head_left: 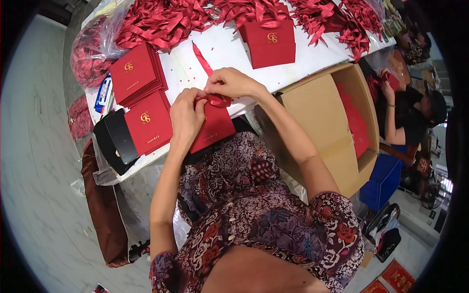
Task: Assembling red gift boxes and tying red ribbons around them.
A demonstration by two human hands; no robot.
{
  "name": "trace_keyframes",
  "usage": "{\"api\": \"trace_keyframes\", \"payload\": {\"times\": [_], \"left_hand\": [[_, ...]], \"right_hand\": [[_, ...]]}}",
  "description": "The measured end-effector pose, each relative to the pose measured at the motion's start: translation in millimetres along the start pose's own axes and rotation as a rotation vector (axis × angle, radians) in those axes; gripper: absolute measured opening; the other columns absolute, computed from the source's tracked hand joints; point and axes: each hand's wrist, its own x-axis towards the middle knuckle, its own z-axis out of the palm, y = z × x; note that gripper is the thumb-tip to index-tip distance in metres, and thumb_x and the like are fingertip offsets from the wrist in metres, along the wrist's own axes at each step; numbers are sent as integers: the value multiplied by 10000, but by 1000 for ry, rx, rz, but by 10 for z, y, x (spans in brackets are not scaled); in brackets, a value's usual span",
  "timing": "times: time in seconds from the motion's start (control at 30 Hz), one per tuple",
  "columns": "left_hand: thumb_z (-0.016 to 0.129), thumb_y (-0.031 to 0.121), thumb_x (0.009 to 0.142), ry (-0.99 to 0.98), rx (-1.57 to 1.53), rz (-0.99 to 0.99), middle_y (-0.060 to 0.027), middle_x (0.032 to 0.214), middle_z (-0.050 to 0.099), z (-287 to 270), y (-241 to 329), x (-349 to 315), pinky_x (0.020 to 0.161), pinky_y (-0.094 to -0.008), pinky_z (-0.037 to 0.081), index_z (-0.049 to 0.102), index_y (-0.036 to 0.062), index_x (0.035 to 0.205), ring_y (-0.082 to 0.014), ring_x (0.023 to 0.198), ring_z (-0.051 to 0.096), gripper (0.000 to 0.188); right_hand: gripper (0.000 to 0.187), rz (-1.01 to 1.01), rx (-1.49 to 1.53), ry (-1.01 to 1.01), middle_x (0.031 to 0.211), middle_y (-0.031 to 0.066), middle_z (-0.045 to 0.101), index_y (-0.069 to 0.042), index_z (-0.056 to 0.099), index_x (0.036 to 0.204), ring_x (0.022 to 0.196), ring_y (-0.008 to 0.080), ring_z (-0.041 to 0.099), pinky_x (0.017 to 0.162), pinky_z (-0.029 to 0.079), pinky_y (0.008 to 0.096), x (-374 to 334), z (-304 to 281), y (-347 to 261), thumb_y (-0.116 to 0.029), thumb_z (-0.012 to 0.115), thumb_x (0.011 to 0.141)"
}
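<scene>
A red paper gift bag (215,128) with gold print lies at the table's near edge, against my body. Above its top edge my left hand (186,115) and my right hand (230,83) meet, fingertips pinched on a red satin ribbon (204,61). One ribbon end trails away up the white table; another part loops beside my right wrist. Whether the ribbon is knotted is hidden by my fingers. Left of my left hand rests a stack of flat red bags (149,124), and a taller stack (134,75) lies beyond it.
Heaps of red ribbons (163,22) cover the far side of the white table (181,63). More red bags (273,46) stand there. A black phone (122,136) lies at left. On the right are an open cardboard box (312,115), a blue crate (381,180) and another person (410,107).
</scene>
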Motion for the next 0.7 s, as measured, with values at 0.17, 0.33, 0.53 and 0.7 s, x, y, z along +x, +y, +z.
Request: {"api": "trace_keyframes", "payload": {"times": [0.17, 0.33, 0.53, 0.7], "left_hand": [[687, -2, 796, 58, 74, 150, -152, 862, 641, 86, 30, -68, 736, -417, 503, 654, 10, 900, -346, 834, 628, 110], [696, 6, 800, 110, 86, 224, -150, 861, 637, 140, 20, -125, 738, -407, 506, 657, 12, 913, -348, 833, 621, 119], [759, 86, 797, 125, 21, 103, -120, 836, 645, 123, -71, -148, 653, -363, 504, 663, 26, 899, -275, 733, 641, 152], [773, 84, 795, 42, -150, -35, -97, 782, 669, 154, -104, -194, 652, -319, 514, 668, 18, 886, -197, 714, 654, 154]], "right_hand": [[234, 131, 98, -190, 556, 5, 586, -33, 739, 814, 452, 104, 512, 426, 391, 262, 138, -53, 169, -263, 723, 855], [193, 128, 164, -257, 558, -17, 576, -25, 749, 777, 434, 86, 475, 404, 378, 270, 243, -24, 265, -214, 756, 816], [163, 228, 239, -108, 558, 0, 578, -19, 722, 722, 432, 95, 471, 395, 358, 266, 285, 181, 214, -172, 746, 772], [208, 155, 232, 275, 594, 21, 605, -7, 729, 779, 534, 104, 537, 512, 431, 280, 391, 207, 207, -215, 733, 788]]}}
